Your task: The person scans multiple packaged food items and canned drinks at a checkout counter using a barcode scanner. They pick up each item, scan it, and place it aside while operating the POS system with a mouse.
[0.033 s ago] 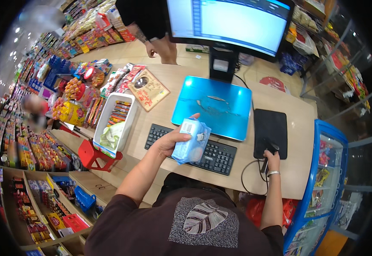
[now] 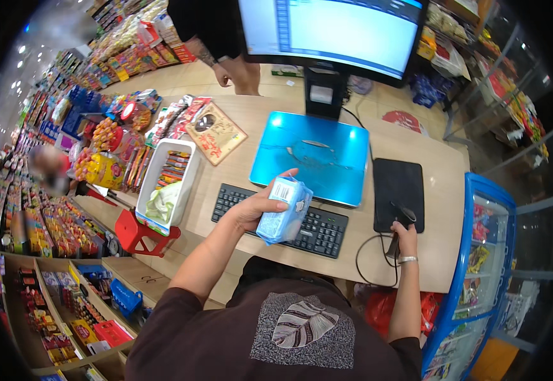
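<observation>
My left hand point(image 2: 255, 211) grips a light-blue soft plastic pack point(image 2: 284, 209), with a white barcode patch at its upper end. Thumb and fingers close on the pack's left side, and it hangs above the black keyboard point(image 2: 321, 230). My right hand point(image 2: 405, 238) is wrapped round the handle of a black barcode scanner point(image 2: 404, 214) with a cable. The scanner's head is over the black mat point(image 2: 398, 184) at the right of the counter. A shiny blue flat panel point(image 2: 311, 155) lies beyond the keyboard.
A monitor point(image 2: 333, 35) stands behind the panel. On the left are a white bin point(image 2: 190, 166) of small packets, a tan printed card point(image 2: 217, 133) and jars of sweets point(image 2: 104, 171). Across the counter stands a person point(image 2: 241, 73). A blue-framed freezer point(image 2: 473, 254) is at the right.
The view has shifted very slightly, so the counter appears a little further left. Both hands keep their hold on the pack and the scanner.
</observation>
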Tool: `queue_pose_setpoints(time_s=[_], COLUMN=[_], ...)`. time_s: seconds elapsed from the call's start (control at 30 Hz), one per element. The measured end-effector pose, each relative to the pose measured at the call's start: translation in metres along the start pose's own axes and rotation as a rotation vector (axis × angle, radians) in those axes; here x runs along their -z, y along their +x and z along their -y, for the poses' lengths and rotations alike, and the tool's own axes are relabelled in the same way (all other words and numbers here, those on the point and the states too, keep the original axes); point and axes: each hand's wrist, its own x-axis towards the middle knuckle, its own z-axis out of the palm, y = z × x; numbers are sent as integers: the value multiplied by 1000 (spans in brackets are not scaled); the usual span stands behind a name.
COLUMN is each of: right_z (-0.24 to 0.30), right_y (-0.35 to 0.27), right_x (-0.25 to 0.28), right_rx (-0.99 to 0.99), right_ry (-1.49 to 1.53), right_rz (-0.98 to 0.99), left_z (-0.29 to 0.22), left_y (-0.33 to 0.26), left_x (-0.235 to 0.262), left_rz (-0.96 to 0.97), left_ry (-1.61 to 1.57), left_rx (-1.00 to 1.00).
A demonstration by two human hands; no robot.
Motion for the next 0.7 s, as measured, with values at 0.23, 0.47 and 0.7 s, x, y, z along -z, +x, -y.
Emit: queue_pose_setpoints(time_s=[0.23,0.47,0.7], right_z=[134,193,184], right_y=[-164,-183,-167], right_x=[58,45,58], right_rx=[72,759,728], right_ry=[14,-853,-1044], right_rz=[277,362,310], left_z=[-17,-11,-6], left_y=[56,124,155], left_x=[-72,-126,-173], left_rz=[189,426,562], left_ry=[494,1174,1556], left_rx=[243,405,486])
